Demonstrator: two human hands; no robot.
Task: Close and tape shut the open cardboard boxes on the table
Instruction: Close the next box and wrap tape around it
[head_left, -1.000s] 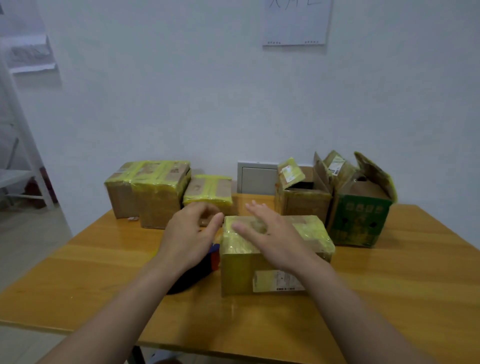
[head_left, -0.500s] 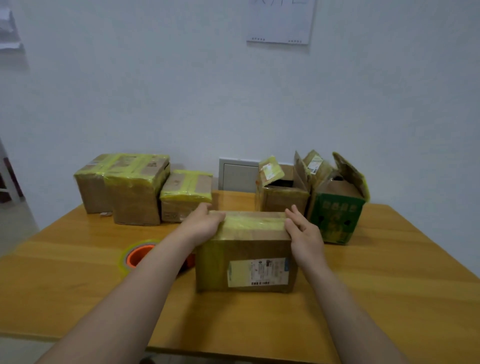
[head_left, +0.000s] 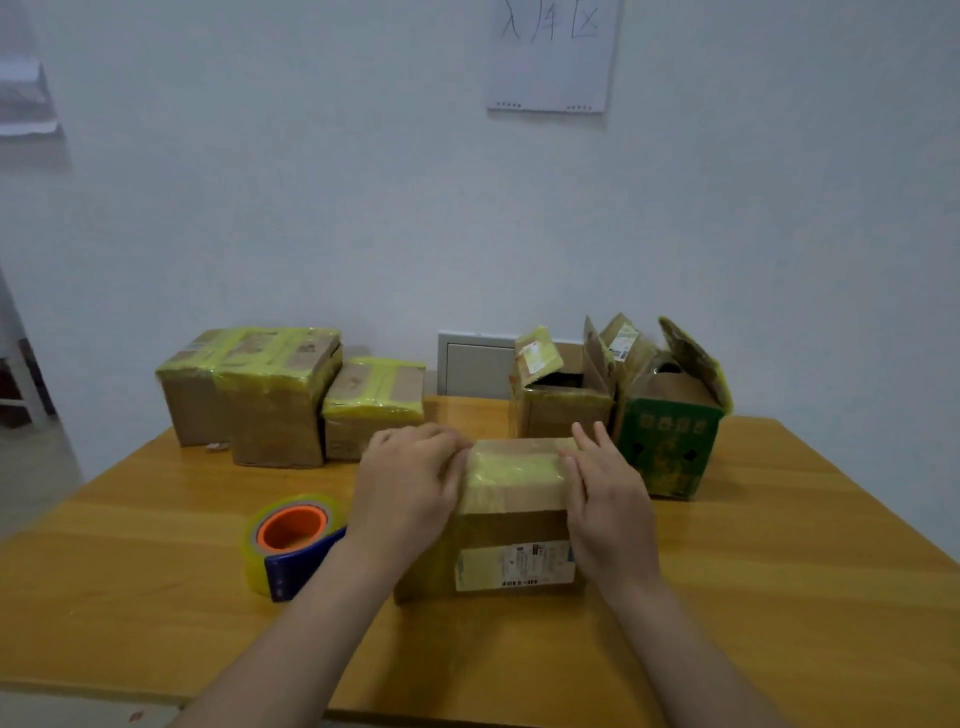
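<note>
Wooden worktop (head_left: 779, 597) by a white wall: the taped box (head_left: 514, 483) sits centre. The left hand (head_left: 410, 483) curls over its top edge; the right hand (head_left: 608, 493) presses flat-fingered, likely smoothing tape. Next, probably, the brown open box (head_left: 566, 410) needs its flaps folded, with the tape roll (head_left: 291, 530) nearby.

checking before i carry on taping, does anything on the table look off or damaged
Two boxes at the back right are unsealed: the brown box has flaps sticking up at angles, and the green box beside it has a bent, ragged flap. The front taped box looks fine.
</note>
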